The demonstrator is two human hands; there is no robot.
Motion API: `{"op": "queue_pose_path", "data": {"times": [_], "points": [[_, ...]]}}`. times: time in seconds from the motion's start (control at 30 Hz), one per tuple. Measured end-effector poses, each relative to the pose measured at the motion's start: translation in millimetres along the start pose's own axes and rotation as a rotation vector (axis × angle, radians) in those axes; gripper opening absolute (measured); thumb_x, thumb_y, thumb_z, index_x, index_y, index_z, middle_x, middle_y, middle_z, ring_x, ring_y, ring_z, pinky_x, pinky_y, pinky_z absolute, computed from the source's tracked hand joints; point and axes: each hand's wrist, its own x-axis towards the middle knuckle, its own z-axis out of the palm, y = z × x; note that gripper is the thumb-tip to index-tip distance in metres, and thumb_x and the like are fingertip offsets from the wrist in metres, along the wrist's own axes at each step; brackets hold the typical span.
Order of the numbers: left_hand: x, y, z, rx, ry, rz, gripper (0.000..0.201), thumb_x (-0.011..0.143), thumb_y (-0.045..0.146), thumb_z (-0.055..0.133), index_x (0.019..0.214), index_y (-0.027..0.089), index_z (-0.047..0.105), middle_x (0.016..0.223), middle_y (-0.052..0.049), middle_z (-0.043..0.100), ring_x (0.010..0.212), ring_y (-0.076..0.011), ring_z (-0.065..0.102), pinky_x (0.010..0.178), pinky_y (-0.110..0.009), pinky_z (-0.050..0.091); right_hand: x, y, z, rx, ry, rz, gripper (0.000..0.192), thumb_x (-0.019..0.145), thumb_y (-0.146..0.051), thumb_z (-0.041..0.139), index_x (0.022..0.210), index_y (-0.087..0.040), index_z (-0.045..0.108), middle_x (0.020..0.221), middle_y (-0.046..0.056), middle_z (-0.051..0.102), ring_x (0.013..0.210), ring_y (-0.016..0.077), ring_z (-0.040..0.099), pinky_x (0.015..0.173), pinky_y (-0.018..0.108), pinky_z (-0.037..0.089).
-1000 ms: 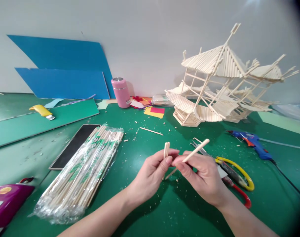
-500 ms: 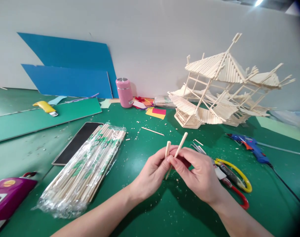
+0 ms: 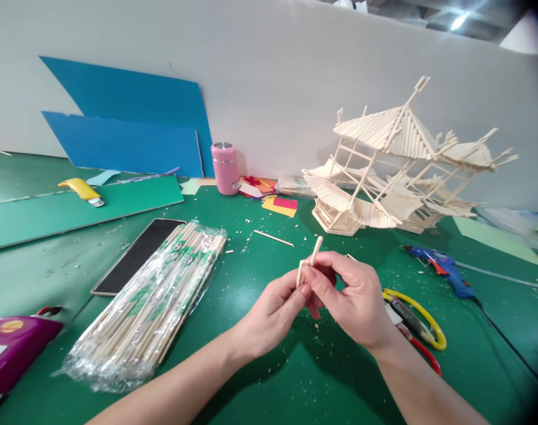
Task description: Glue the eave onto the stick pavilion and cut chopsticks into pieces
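Head view: left hand (image 3: 273,310) pinches short stick (image 3: 299,273). Right hand (image 3: 353,301) pinches longer stick (image 3: 315,250). Sticks look touching, overlap unclear.

A wrapped bundle of chopsticks (image 3: 151,310) is lying on the green mat (image 3: 260,366), just beside a dark phone (image 3: 134,255). A stick-built model house (image 3: 384,171) is standing near the wall, with a pink canister (image 3: 225,168) and 2 blue boards (image 3: 127,133) leaning behind. A blue glue gun (image 3: 441,268) and yellow-handled scissors (image 3: 417,319) are resting nearby.
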Motion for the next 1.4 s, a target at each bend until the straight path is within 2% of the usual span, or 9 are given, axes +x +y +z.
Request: {"op": "queue_pose_path", "data": {"times": [0.17,0.33,0.43,0.57,0.83,1.2,1.4], "points": [[1.9,1.1,-1.6,0.023,-0.046,-0.024,0.021,0.084,0.029,0.043,0.079,0.015,0.057,0.071,-0.003,0.053,0.065,-0.0131,0.050,0.060,-0.023,0.042,1.1,1.6,0.0,0.082,-0.061,0.053,0.012,0.083,-0.027,0.048,0.081,-0.019,0.058,0.060,-0.003,0.059,0.043,0.0071,0.053,0.047,0.020,0.045],[1.5,-0.2,-3.3,0.045,-0.051,-0.031,0.024,0.082,0.035,0.045,0.072,0.016,0.056,0.065,-0.001,0.051,0.059,-0.0111,0.047,0.056,-0.021,0.040,6.1,3.2,-1.2,0.047,-0.045,0.010,0.012,0.081,-0.028,0.051,0.083,-0.019,0.059,0.061,-0.003,0.055,0.049,0.0083,0.051,0.046,0.020,0.044],[1.1,-0.6,-4.1,0.039,-0.051,-0.037,0.024,0.082,0.034,0.046,0.070,0.016,0.056,0.064,-0.001,0.051,0.059,-0.0108,0.047,0.056,-0.021,0.040,9.9,2.6,-2.4,0.111,-0.126,0.009,0.013,0.080,-0.027,0.052,0.088,-0.019,0.058,0.066,-0.003,0.054,0.047,0.0066,0.052,0.045,0.018,0.045],[2.1,0.5,-5.0,0.067,-0.087,-0.068,0.026,0.083,0.035,0.044,0.069,0.015,0.054,0.065,-0.002,0.051,0.059,-0.0110,0.046,0.055,-0.022,0.039,11.8,2.9,-4.4,0.217,-0.221,0.045,0.012,0.082,-0.025,0.049,0.075,-0.018,0.056,0.074,-0.002,0.055,0.046,0.0052,0.055,0.043,0.017,0.046],[4.3,-0.3,-6.0,0.087,-0.194,-0.044,0.031,0.084,0.041,0.039,0.071,0.015,0.050,0.069,-0.001,0.050,0.063,-0.0110,0.047,0.060,-0.023,0.039,11.5,9.5,-10.9,0.409,-0.358,0.111,0.010,0.081,-0.025,0.052,0.076,-0.017,0.055,0.069,-0.002,0.054,0.048,0.0092,0.060,0.043,0.019,0.048],[4.6,-0.2,-6.9,0.132,-0.227,-0.023,0.032,0.085,0.039,0.036,0.071,0.015,0.050,0.070,-0.001,0.051,0.064,-0.0102,0.049,0.062,-0.022,0.041,12.2,7.7,-12.8,0.343,-0.398,0.108,0.011,0.081,-0.024,0.052,0.075,-0.016,0.055,0.062,-0.003,0.054,0.049,0.0097,0.060,0.047,0.020,0.048],[5.3,-0.2,-6.8,0.184,-0.240,-0.028,0.028,0.087,0.031,0.036,0.071,0.014,0.051,0.070,-0.002,0.053,0.064,-0.0099,0.049,0.062,-0.021,0.040,13.1,10.0,-16.9,0.317,-0.426,0.086,0.010,0.081,-0.023,0.051,0.077,-0.015,0.055,0.067,-0.001,0.056,0.051,0.0101,0.061,0.048,0.021,0.048]]}}
